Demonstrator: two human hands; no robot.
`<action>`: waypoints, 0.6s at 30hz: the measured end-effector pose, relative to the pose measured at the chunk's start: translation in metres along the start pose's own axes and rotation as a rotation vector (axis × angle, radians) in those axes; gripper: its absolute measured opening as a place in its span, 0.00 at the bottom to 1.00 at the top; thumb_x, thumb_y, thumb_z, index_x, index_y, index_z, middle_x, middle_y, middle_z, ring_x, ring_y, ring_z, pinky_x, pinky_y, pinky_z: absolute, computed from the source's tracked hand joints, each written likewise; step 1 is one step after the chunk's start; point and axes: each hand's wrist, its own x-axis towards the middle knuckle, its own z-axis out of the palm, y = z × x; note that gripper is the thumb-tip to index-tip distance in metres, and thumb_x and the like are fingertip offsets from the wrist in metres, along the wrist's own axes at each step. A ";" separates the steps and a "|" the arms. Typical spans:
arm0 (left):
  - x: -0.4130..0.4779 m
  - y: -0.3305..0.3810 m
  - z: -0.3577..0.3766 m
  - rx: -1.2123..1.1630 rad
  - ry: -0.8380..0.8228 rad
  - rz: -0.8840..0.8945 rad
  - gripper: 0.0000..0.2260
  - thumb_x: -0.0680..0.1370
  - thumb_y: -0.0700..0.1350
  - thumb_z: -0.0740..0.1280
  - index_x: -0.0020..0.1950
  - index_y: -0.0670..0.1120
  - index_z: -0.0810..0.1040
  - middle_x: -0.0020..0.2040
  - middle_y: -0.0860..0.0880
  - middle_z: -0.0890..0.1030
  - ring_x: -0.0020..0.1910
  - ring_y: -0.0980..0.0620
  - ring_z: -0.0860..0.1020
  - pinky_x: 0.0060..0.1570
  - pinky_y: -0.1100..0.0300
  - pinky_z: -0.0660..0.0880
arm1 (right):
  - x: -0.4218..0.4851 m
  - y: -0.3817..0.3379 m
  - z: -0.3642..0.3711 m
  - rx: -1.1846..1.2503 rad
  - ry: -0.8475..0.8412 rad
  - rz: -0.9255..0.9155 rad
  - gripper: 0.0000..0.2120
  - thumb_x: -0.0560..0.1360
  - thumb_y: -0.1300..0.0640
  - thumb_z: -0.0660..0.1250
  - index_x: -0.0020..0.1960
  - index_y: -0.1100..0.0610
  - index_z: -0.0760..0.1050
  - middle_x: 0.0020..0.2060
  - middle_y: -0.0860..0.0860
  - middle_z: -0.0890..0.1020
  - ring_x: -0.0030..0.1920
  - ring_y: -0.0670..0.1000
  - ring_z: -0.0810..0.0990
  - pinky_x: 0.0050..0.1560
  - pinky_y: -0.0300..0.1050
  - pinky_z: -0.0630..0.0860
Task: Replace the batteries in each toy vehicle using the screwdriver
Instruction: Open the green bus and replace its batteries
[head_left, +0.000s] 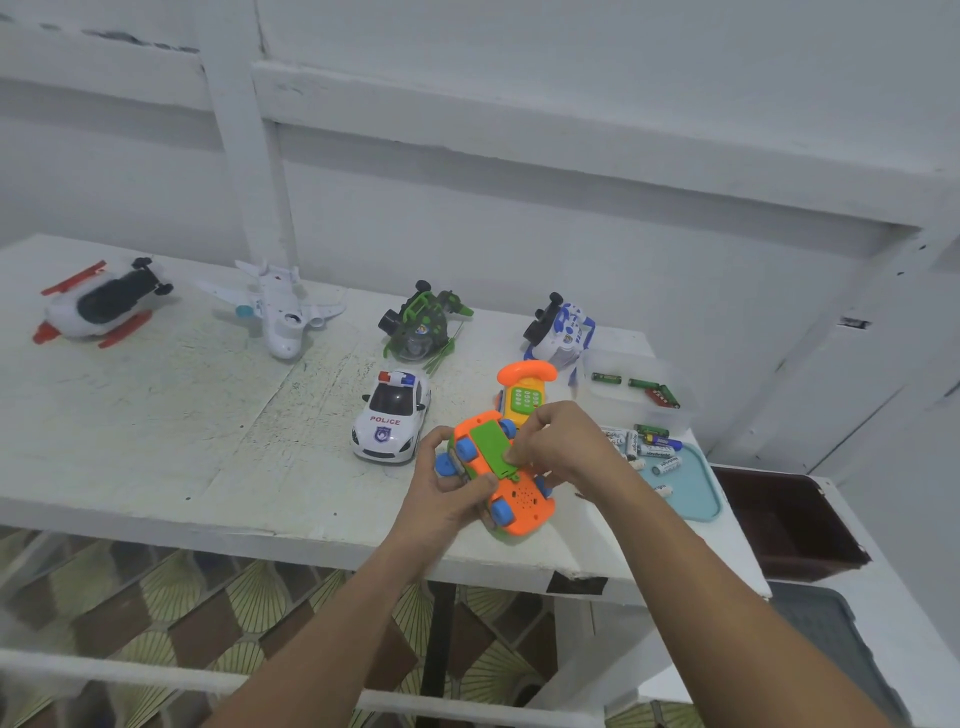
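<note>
An orange toy car with blue wheels lies upside down over the table's front edge. My left hand grips it from the left side. My right hand pinches the green battery cover on its underside. Just behind it stands a second orange and yellow phone toy. A white police car sits to the left. Loose batteries lie on a light blue tray at the right. No screwdriver is visible.
Along the back of the white table lie a red and white toy, a white plane, a green vehicle and a blue and white vehicle. A clear box holds green batteries. A dark brown bin stands at the right.
</note>
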 end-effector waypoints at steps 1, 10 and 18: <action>0.000 0.001 0.001 -0.004 0.011 -0.007 0.23 0.76 0.30 0.68 0.60 0.56 0.69 0.56 0.43 0.83 0.55 0.42 0.82 0.57 0.41 0.79 | 0.000 0.002 0.001 -0.007 0.011 -0.024 0.07 0.68 0.62 0.75 0.40 0.60 0.76 0.40 0.57 0.82 0.41 0.56 0.82 0.43 0.51 0.81; -0.001 0.008 0.010 -0.067 0.078 -0.014 0.21 0.77 0.33 0.69 0.62 0.52 0.67 0.59 0.40 0.81 0.52 0.44 0.83 0.43 0.52 0.82 | -0.009 0.033 0.011 0.301 0.033 -0.206 0.05 0.72 0.62 0.73 0.40 0.57 0.77 0.40 0.55 0.81 0.39 0.49 0.79 0.40 0.42 0.76; -0.001 0.007 0.012 -0.021 0.103 -0.007 0.22 0.77 0.33 0.69 0.61 0.56 0.67 0.58 0.42 0.81 0.53 0.43 0.83 0.46 0.50 0.83 | -0.012 0.045 0.013 0.489 -0.040 -0.197 0.08 0.71 0.68 0.72 0.44 0.59 0.77 0.48 0.58 0.80 0.34 0.44 0.81 0.33 0.35 0.74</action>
